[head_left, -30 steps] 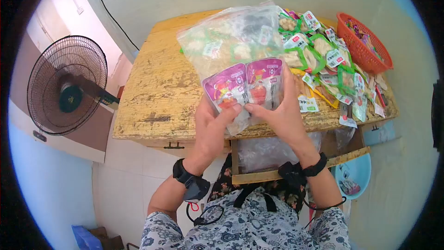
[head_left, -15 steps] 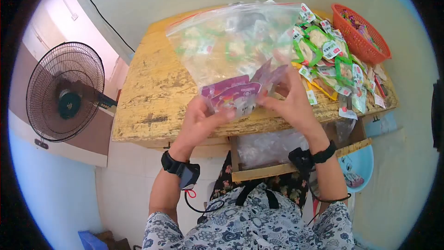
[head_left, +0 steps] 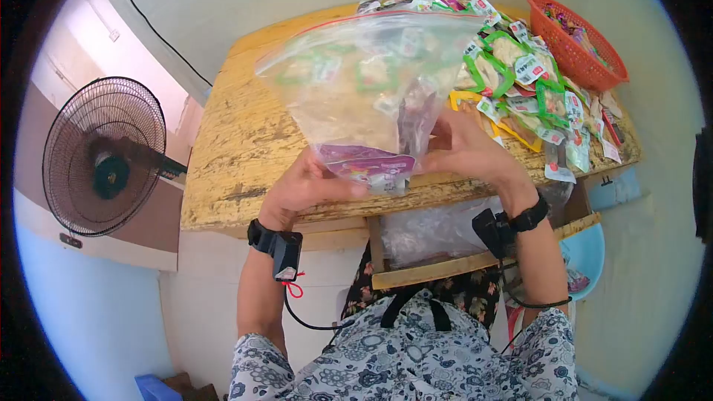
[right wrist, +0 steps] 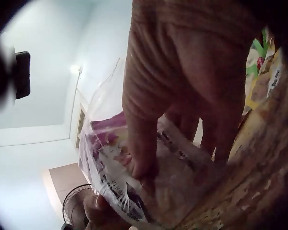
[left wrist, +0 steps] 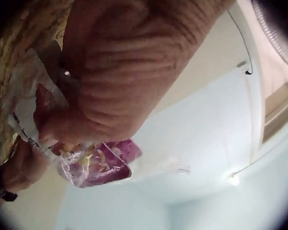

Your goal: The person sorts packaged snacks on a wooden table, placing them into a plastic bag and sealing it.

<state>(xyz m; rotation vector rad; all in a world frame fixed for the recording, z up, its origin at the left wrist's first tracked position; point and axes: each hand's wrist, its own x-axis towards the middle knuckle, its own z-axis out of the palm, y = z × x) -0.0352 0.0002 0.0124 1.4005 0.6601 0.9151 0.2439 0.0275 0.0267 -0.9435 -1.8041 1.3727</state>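
Note:
A clear zip bag [head_left: 334,96] with a red-edged top lies tilted above the table, green-edged packets showing through it. Purple packets [head_left: 368,165] sit in its lower end. The left hand [head_left: 304,187] grips the bag's lower left corner, thumb over the purple packets. On the lower right side the right hand [head_left: 475,150] pinches the bag, its thumb near the packets. In the left wrist view the purple packet [left wrist: 105,165] shows beside the left hand [left wrist: 120,67]. The right wrist view has the right hand's [right wrist: 177,72] fingers pressed on the plastic over a purple packet [right wrist: 103,139].
Green-edged and yellow packets [head_left: 512,78] are heaped on the worn yellow table [head_left: 230,148]. Behind them at the right stands a red basket [head_left: 575,48]. An open drawer [head_left: 416,276] holds clear plastic. A fan [head_left: 104,156] stands left, a blue basin [head_left: 590,256] lower right.
The purple packets have gone from side by side facing up to folded over and lower in the bag. The hands have moved apart and the bag top has spread to the left.

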